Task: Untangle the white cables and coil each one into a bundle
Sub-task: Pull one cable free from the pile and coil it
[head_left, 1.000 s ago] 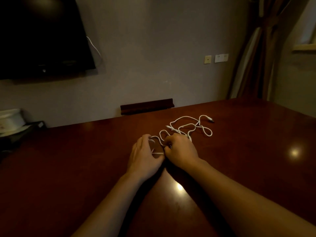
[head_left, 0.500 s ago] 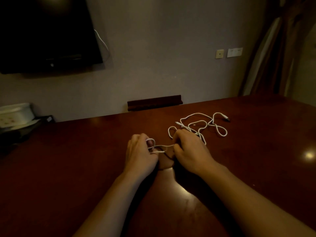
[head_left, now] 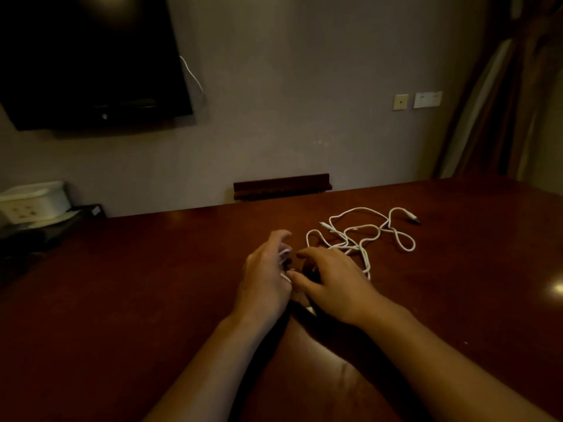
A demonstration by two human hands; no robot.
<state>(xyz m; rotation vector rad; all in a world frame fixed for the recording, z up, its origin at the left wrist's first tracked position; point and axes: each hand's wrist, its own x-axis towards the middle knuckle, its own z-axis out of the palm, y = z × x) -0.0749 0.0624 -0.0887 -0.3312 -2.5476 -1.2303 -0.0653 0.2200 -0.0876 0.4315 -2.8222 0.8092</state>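
Cable [head_left: 359, 236] lay tangled beyond your hands; your left hand [head_left: 265, 275] gripped its coil while your right hand [head_left: 332, 281], fingers spread, fed slack.

The left hand [head_left: 265, 275] is motion-blurred at its fingers [head_left: 281, 239], so the few turns of white cable [head_left: 361, 239] inside it cannot be counted, and the stretch passing under the right hand [head_left: 332, 284] is hidden. Whether the loose tangle toward the worktop's [head_left: 152, 269] far edge is one cable or several cannot be told. The picture's edges cut off both forearms and the worktop's left, right and near sides.
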